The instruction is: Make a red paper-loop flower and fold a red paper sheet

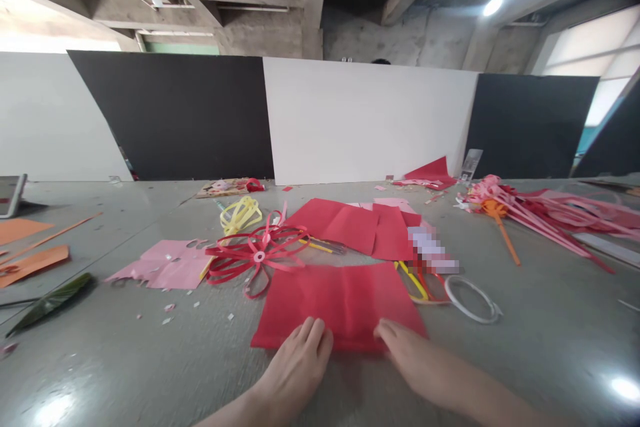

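A sheet of red paper (345,293) lies before me on the grey table, its near edge folded or rolled up into a narrow band. My left hand (303,353) presses on that near edge left of the middle, fingers closed together over it. At the right part of the same edge is my right hand (407,350), slightly blurred, its fingers curled onto the paper. Both thumbs are mostly hidden. Just beyond the sheet's left corner rests a red paper-strip flower (259,256) with looped petals.
More red sheets (335,223) lie behind, beside yellow pencils (320,245). A cut pink sheet (173,263) and paper scraps are to the left, with a green leaf (55,303). A white wire coil (473,299) and pink strips (530,213) lie right. Upright boards (370,123) close the back.
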Demonstrator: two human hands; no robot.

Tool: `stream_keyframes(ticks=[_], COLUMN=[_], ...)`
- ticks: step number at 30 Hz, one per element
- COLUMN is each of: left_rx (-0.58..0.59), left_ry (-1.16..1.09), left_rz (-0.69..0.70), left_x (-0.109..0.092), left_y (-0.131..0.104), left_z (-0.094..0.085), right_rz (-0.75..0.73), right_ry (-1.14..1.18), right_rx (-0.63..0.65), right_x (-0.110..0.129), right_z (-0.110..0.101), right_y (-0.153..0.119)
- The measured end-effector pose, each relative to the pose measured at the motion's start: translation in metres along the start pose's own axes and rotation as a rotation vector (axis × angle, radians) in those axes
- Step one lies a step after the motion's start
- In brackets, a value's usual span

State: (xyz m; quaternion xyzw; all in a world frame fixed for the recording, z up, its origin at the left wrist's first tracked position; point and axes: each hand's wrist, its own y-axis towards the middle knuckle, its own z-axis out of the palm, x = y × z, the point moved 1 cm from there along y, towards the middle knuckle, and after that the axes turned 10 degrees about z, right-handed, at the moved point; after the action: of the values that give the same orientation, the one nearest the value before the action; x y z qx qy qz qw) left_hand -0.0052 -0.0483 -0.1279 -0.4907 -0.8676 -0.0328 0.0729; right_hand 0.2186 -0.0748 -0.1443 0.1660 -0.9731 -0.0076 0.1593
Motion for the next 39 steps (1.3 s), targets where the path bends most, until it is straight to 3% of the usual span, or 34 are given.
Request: stream_keyframes(ticks=[5,11,16,22,30,35,39], left_rx=[-0.029,0.043,0.052,-0.024,-0.036,-0.128,-0.119], left_ry=[0.023,0.004,-0.004,0.018,0.114,0.165,0.193], left_rz=[0.033,-0.004,-0.056,-0.033,0.083,0.248,0.265], left_x=[0.001,0.003,0.0,0.001,0.002,0.004,0.004], left_y=[-0.002,-0.006,-0.007,-0.007,-0.01,-0.011,-0.01], left_z=[0.002,0.0,-0.001,0.0,0.003,0.004,0.006], right_rz=[0.026,-0.16,-0.169,-0.155,-0.139,-0.127,-0.17], right_ry=[0.042,-0.189,-0.251,-0.303,-0.261,-0.236,-0.236], right_rx=[0.033,-0.195,-0.357,-0.526,-0.6,-0.55,-0.499], right_x=[0.004,0.0,0.002,0.009,0.007,0.006,0.003], right_z=[-0.005,0.002,0.008,0.008,0.013,0.011,0.01], right_y=[0.002,0.002,-0.001,-0.001,-0.003,-0.003,-0.003])
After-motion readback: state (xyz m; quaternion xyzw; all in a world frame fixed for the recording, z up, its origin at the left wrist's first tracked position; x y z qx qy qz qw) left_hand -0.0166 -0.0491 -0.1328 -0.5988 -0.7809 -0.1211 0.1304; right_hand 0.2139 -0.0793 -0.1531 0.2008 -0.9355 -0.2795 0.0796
